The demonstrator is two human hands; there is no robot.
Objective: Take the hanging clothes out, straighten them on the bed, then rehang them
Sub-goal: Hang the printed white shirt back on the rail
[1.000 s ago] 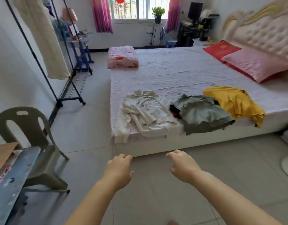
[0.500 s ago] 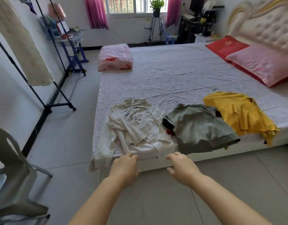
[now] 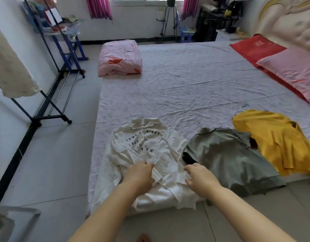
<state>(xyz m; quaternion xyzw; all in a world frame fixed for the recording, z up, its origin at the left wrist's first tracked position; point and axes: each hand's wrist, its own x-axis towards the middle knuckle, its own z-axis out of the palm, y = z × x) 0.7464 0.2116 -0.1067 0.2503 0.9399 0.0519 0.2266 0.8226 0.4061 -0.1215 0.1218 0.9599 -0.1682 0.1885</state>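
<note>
At the bed's (image 3: 185,84) near edge, we find both hands on the white shirt (image 3: 143,145). The left hand (image 3: 139,173) has its fingers curled into a bunch of cloth at the shirt's lower middle. The right hand (image 3: 199,177) appears to pinch the shirt's right edge, just beside the grey top (image 3: 229,158).

Half a second ago both hands hung short of the mattress, loosely curled and holding nothing; a second ago they were farther back over the floor. We judge the approach finished and the straightening of this shirt just begun.

The shirt lies front up and creased, its hem draped over the bed edge, with its hanger hook (image 3: 142,116) showing at the collar. The grey top touches it on the right, and the yellow top (image 3: 276,137) touches the grey one beyond. Neither has shifted, and we see no sign either has been smoothed.

Farther off, a folded quilt (image 3: 119,58) sits at the bed's far left corner. Against the left wall, the rack (image 3: 51,117) carries a cream garment (image 3: 9,67). We judge that nothing on the bed is rehung yet.
</note>
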